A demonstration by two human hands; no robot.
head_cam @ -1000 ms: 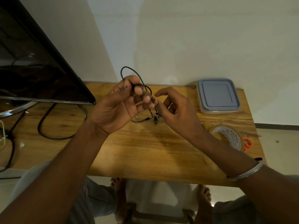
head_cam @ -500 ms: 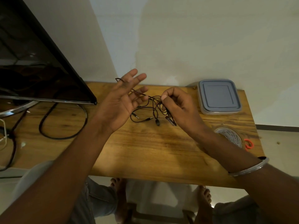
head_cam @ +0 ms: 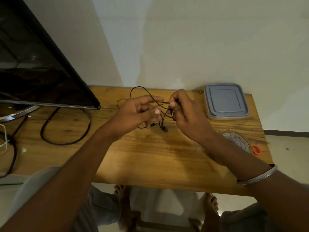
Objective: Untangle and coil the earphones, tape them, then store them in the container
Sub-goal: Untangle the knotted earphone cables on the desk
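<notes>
Both your hands, left (head_cam: 133,113) and right (head_cam: 185,113), pinch the earphones (head_cam: 163,106) above the table (head_cam: 150,156), cord looped and crossing between them. Early stage: coiling unfinished, tape (head_cam: 238,142) untouched, container (head_cam: 225,101) lidded.

Container (head_cam: 225,101) on table (head_cam: 150,156) far right, tape roll (head_cam: 237,141) before it
</notes>
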